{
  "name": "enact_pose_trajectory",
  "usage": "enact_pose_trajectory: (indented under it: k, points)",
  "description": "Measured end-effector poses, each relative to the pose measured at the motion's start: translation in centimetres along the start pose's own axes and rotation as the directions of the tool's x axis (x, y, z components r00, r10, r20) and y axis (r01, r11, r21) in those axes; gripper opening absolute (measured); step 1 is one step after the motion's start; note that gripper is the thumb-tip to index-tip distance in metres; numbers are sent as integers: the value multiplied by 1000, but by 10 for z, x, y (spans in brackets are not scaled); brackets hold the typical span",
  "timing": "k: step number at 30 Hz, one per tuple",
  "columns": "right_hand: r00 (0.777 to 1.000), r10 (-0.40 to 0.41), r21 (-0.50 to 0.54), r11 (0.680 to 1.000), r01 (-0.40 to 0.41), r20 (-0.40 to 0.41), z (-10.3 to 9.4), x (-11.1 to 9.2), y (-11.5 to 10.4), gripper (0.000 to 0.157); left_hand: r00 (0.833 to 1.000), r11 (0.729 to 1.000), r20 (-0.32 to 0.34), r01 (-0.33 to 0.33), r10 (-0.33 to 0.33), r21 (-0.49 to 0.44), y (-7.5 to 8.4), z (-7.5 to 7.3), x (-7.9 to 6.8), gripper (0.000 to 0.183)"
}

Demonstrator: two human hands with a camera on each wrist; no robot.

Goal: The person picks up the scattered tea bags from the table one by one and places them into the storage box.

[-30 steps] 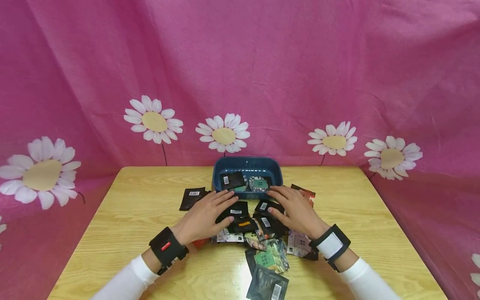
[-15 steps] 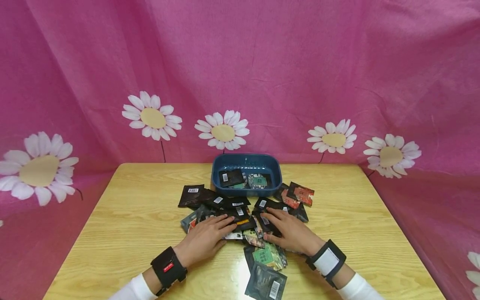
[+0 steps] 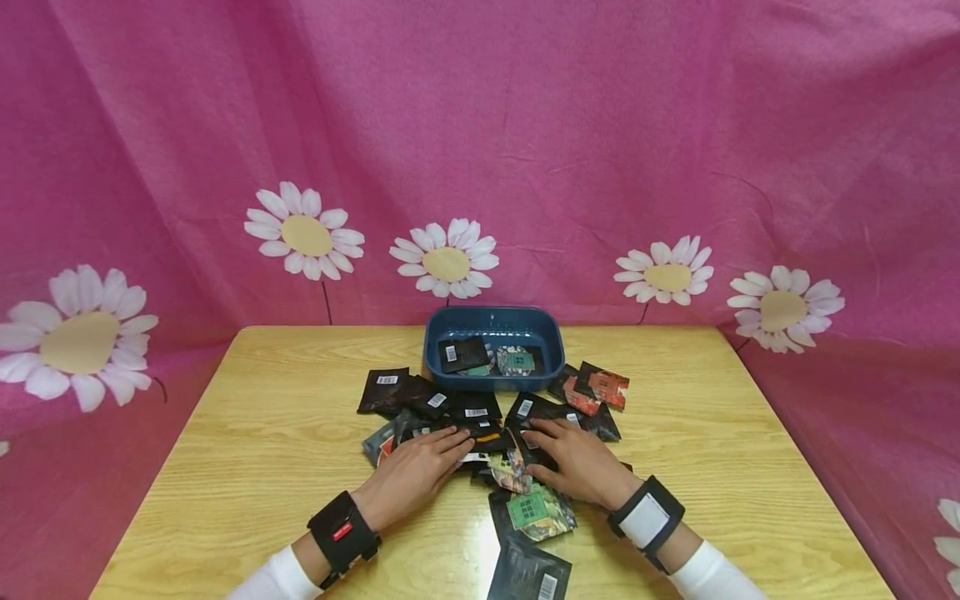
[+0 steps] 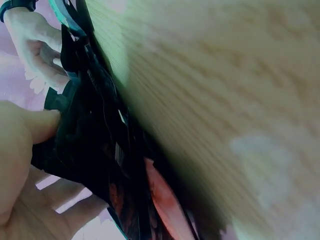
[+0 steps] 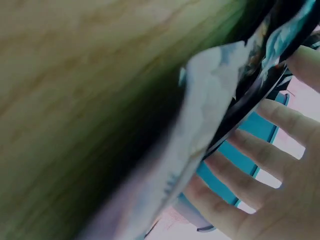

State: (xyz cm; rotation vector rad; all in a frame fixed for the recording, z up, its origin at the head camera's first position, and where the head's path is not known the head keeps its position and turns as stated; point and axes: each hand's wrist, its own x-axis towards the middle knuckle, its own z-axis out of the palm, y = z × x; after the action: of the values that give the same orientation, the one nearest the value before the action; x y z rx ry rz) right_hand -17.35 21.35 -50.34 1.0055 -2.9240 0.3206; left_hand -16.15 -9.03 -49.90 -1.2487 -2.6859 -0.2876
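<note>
A pile of flat sachets lies on the wooden table, several of them black with white barcode labels, like this black sachet [image 3: 476, 408]. On the pile's left side rests my left hand [image 3: 415, 472], palm down, fingers extended and a little spread. My right hand [image 3: 583, 463] lies over the right side in much the same way, fingers straight. Seen from the left wrist, the left thumb [image 4: 42, 122] touches a dark sachet. In the right wrist view, fingers [image 5: 245, 185] extend over a pale patterned sachet [image 5: 207, 95]. Both palms cover part of the pile.
Behind the pile stands a dark blue tub [image 3: 495, 383] with several sachets inside. Red-printed sachets [image 3: 606, 385] lie at its right. A green-labelled sachet [image 3: 531, 508] and a dark grey sachet [image 3: 521, 575] are nearer the table's front. A pink flowered cloth [image 3: 555, 150] hangs behind.
Both hands have drawn back from the tub's front edge toward the person and come down onto the pile, uncovering sachets near the tub. Over the last half second they have barely moved.
</note>
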Motion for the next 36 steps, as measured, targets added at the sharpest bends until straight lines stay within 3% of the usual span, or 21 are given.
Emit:
enact_pose_trajectory:
  k: [9, 16, 20, 27, 32, 36]
  points:
    - [993, -66, -118, 992, 54, -97, 5, 9, 1, 37, 1000, 1000, 3, 3, -3, 10, -1, -5, -2, 43]
    - [977, -104, -167, 983, 73, -186, 1, 9, 5, 31, 996, 1000, -83, -21, 22, 12, -1, -16, -5, 49]
    - [965, -115, -147, 986, 81, -237, -12, 6, 3, 34, 990, 1000, -136, -29, 28, -6, -1, -30, -7, 55]
    - [946, -116, -109, 990, 86, -303, -44, 1, -7, 52, 978, 998, -203, -53, 46, -29, -1, -54, -8, 58]
    - [932, -128, -108, 989, 97, -340, -63, 1, -11, 45, 963, 997, -266, -59, 41, -58, 0, -71, -5, 65]
    - [912, -155, -120, 986, 117, -379, -78, 7, -10, 41, 947, 997, -314, -76, 64, -24, -4, -85, 6, 67]
